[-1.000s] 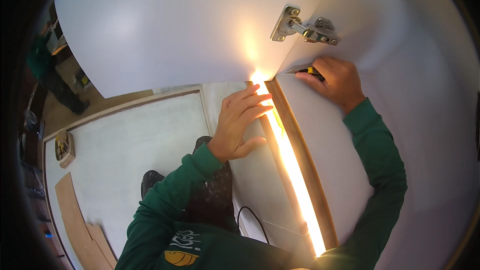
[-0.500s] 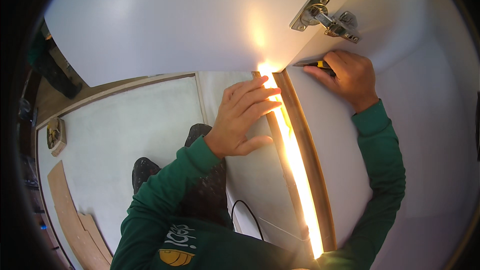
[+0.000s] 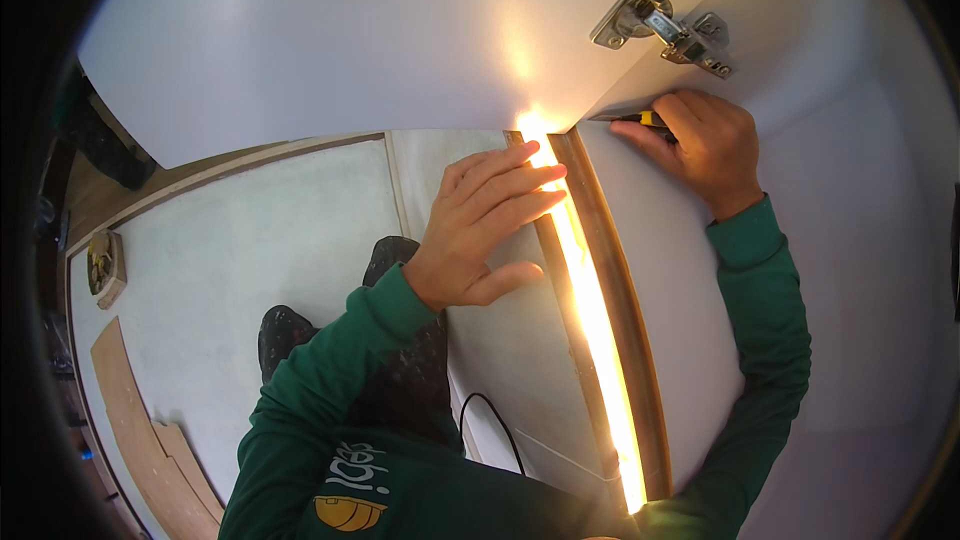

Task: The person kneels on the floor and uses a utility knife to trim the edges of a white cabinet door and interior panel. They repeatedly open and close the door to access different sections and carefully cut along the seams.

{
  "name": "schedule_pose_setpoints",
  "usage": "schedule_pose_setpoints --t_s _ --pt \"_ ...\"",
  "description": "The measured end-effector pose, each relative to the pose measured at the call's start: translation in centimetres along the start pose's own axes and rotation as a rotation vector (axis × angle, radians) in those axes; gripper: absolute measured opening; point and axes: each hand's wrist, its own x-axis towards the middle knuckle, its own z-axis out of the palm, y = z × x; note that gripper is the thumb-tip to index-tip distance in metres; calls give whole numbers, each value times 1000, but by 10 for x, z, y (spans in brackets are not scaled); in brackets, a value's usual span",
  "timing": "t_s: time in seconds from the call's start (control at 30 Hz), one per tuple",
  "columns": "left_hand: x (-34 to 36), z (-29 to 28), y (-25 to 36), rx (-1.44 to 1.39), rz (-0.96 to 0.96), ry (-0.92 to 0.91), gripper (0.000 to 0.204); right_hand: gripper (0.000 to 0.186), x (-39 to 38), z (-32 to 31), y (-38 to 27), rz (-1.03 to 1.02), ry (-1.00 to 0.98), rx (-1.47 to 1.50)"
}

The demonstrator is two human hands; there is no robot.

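My right hand (image 3: pixel 712 150) is closed around a yellow-and-black utility knife (image 3: pixel 652 121). Its blade points left, close to the corner where the white cabinet door (image 3: pixel 330 50) meets the white cabinet panel (image 3: pixel 655 230). My left hand (image 3: pixel 492 218) has its fingers stretched out, their tips resting over the upper end of a glowing LED light strip (image 3: pixel 598 340). That strip runs lengthwise along a brown edge strip (image 3: pixel 625 320) on the cabinet's front. Glare hides the strip's surface detail.
A metal hinge (image 3: pixel 665 25) joins door and panel above my right hand. Below, a pale board (image 3: pixel 230 230) carries brown offcut pieces (image 3: pixel 150 430) and a small box (image 3: pixel 106 268). A black cable (image 3: pixel 490 405) loops near my body. Another person's leg (image 3: pixel 105 145) shows at far left.
The whole view has shifted slightly, with the hinge and door corner appearing a little higher. Both hands keep nearly the same place and hold.
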Motion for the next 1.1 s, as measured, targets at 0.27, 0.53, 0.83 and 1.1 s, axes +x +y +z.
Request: schedule_pose_setpoints --t_s 0.27,0.53,0.83,1.1 --pt "-1 -2 -6 -63 14 59 62 43 7 -1 -2 -64 30 -61" --pt "1 -4 -7 -75 18 54 61 44 10 -4 1 -106 -9 -76" --pt "3 -8 -12 -88 32 33 61 44 9 -1 2 -95 -12 -69" --pt "4 -5 -7 -104 -14 38 71 44 1 -1 4 -89 11 -57"
